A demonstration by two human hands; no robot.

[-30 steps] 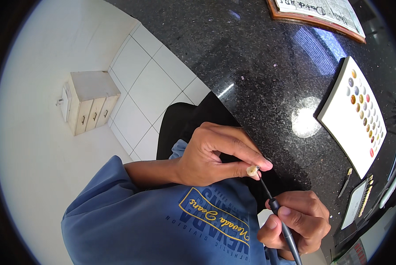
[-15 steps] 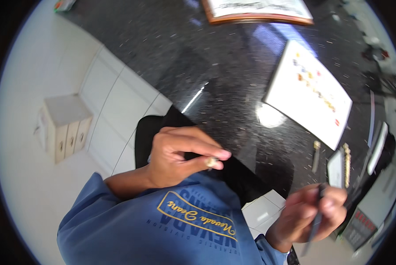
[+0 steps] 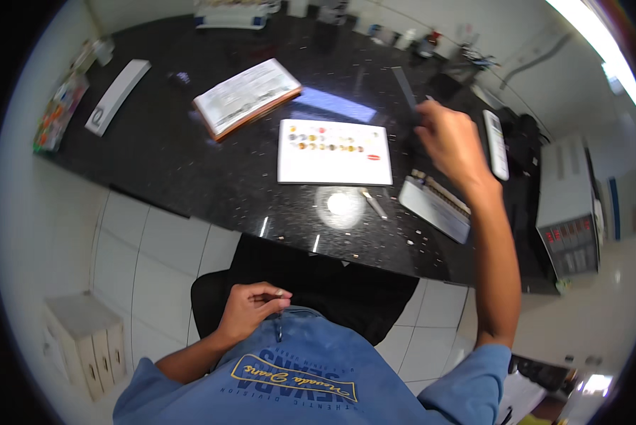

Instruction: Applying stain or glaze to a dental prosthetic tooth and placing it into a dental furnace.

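My left hand (image 3: pixel 252 310) is held low in front of my blue shirt, thumb and fingers pinched together. From the pinch hangs a small thing with a thin dark stem (image 3: pixel 279 329); its other end is hidden by the fingers. Stretched out over the right side of the black counter is my right hand (image 3: pixel 449 145), its fingers curled closed. Whatever they hold is hidden. Close by the fingertips lies a flat grey strip (image 3: pixel 404 86). Below that hand, a white holder (image 3: pixel 431 212) carries a row of small cream tabs (image 3: pixel 445 196). A loose tab with a metal stem (image 3: pixel 374 204) lies to its left.
On the black counter (image 3: pixel 155 149) lies a white board (image 3: pixel 332 172) with rows of small coloured pieces. Left of it are a brown-edged stack of paper (image 3: pixel 250 95) and a long white box (image 3: pixel 117 97). A white remote (image 3: pixel 496 145) and a device with red digits (image 3: pixel 569 227) stand right.
My right hand, which held a slender dark tool low at the right, has reached forward over the counter. The view has turned and lifted; my left hand keeps its pinch.
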